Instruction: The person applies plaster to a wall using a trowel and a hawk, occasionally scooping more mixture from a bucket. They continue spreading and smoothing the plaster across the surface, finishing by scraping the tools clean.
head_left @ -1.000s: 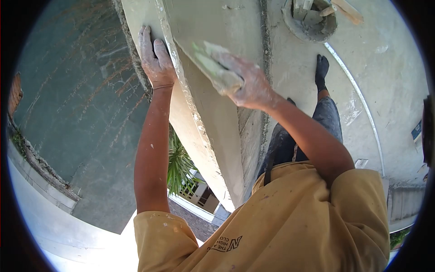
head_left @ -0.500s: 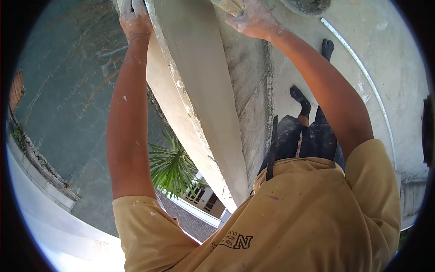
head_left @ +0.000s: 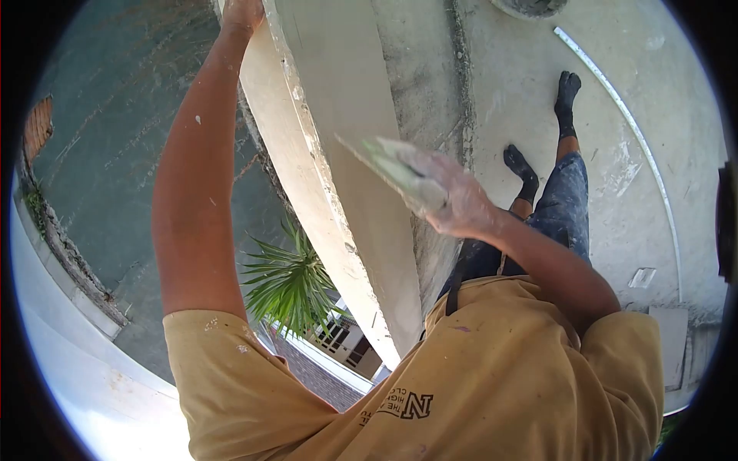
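My right hand (head_left: 463,203), dusted with pale plaster, is wrapped round a plastering float (head_left: 388,169). The float is blurred by motion, with its thin edge pointing up and left over the smooth grey face of the low wall (head_left: 346,131). My left hand (head_left: 243,12) is at the top edge of the view beside the wall's outer edge. Its fingers are cut off by the frame, so their hold cannot be made out. A rough, flaky plaster edge (head_left: 307,138) runs down the wall's corner between my arms.
A long white strip (head_left: 630,115) lies on the grey floor to my right, with a round bucket or basin (head_left: 530,6) above it. My feet (head_left: 567,91) stand behind the wall. Outside, far below, are a palm (head_left: 292,280) and greenish ground or water (head_left: 123,177).
My right hand has come down and toward my body with the float, from the top of the view to the middle. My left hand has shifted up, its fingers leaving the frame.
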`<state>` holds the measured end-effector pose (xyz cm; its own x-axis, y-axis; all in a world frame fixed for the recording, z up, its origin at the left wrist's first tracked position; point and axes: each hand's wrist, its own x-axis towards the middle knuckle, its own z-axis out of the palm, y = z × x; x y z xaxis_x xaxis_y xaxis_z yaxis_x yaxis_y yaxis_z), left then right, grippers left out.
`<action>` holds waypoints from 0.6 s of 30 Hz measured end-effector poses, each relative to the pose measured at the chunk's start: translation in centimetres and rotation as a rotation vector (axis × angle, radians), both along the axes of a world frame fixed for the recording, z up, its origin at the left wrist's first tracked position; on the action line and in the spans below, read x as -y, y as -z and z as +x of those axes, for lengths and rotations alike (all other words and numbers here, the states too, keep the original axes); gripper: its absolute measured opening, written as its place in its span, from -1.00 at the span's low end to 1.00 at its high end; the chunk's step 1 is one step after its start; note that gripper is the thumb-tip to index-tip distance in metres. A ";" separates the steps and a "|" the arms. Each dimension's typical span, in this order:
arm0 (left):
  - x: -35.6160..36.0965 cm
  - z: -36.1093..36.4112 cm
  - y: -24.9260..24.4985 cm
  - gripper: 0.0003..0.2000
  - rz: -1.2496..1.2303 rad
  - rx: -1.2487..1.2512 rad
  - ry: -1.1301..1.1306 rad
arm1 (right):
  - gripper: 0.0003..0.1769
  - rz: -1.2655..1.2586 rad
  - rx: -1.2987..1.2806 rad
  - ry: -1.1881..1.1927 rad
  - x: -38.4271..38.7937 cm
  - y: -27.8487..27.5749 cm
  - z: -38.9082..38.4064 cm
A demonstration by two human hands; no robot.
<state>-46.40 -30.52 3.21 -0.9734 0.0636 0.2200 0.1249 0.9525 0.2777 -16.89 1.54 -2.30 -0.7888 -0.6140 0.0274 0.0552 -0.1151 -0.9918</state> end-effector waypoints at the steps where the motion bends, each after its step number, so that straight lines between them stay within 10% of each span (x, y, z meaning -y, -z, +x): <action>1: -0.1 0.4 0.0 -0.56 -0.017 0.003 0.007 | -0.21 0.023 -0.059 0.093 0.8 0.3 -3.6; 6: 0.7 1.3 0.2 -0.56 -0.069 0.000 0.041 | -0.25 0.164 0.158 0.051 3.7 -1.4 -14.9; 9: 1.0 1.7 0.4 -0.56 -0.082 -0.006 0.079 | -0.11 0.051 -0.358 0.343 7.5 1.2 -6.9; 18: 1.4 2.9 1.0 -0.55 -0.175 -0.057 0.181 | 0.10 -0.012 -0.163 -0.422 -1.7 1.0 16.4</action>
<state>-43.48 -31.97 2.24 -0.9291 0.2778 0.2441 0.3088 0.9460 0.0986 -0.45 3.24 -3.34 -0.4541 -0.8800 0.1396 -0.0572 -0.1276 -0.9902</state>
